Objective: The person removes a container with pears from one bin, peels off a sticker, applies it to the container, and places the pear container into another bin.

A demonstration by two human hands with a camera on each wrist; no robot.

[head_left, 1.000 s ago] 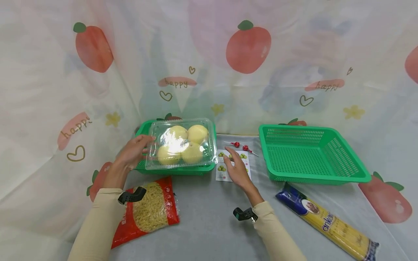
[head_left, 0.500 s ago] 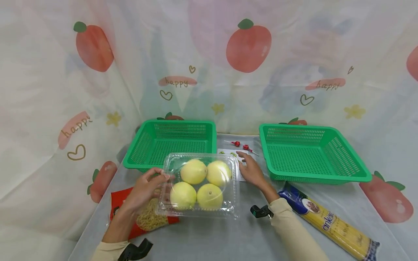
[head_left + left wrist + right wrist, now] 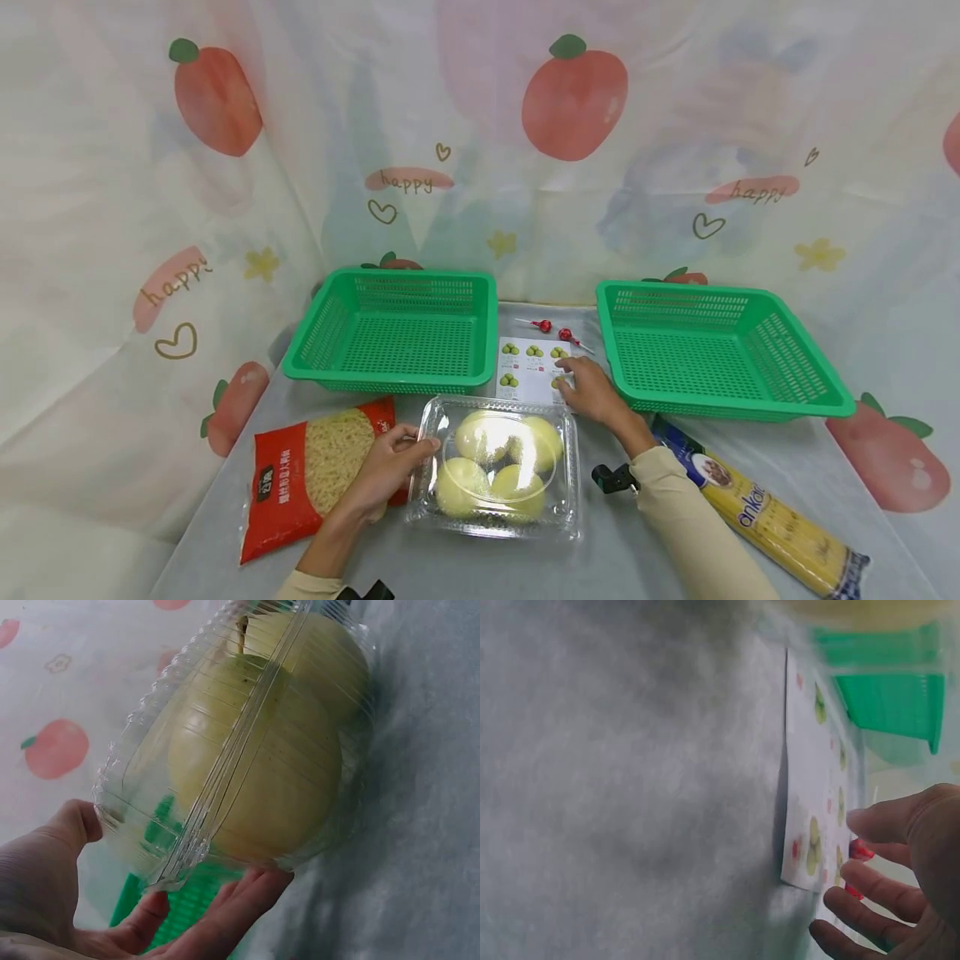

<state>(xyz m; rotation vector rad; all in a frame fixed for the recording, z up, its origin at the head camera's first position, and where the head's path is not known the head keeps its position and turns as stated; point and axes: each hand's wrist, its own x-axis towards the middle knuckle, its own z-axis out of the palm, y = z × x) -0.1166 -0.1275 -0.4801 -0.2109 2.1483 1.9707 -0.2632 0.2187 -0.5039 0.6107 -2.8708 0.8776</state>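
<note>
Your left hand (image 3: 382, 473) has its grip curled round the near-left edge of the clear clamshell of pears (image 3: 498, 467), which sits on the worktop (image 3: 480, 558) in front of the left basket (image 3: 397, 333), beside the red noodle bag (image 3: 315, 475). Your right hand (image 3: 592, 390), fingers relaxed, rests on the sticker sheet (image 3: 528, 367) btwn the baskets. Both baskets hold nothing; right basket (image 3: 712, 350), spaghetti pack (image 3: 765, 512) untouched, so sorting looks barely begun.
</note>
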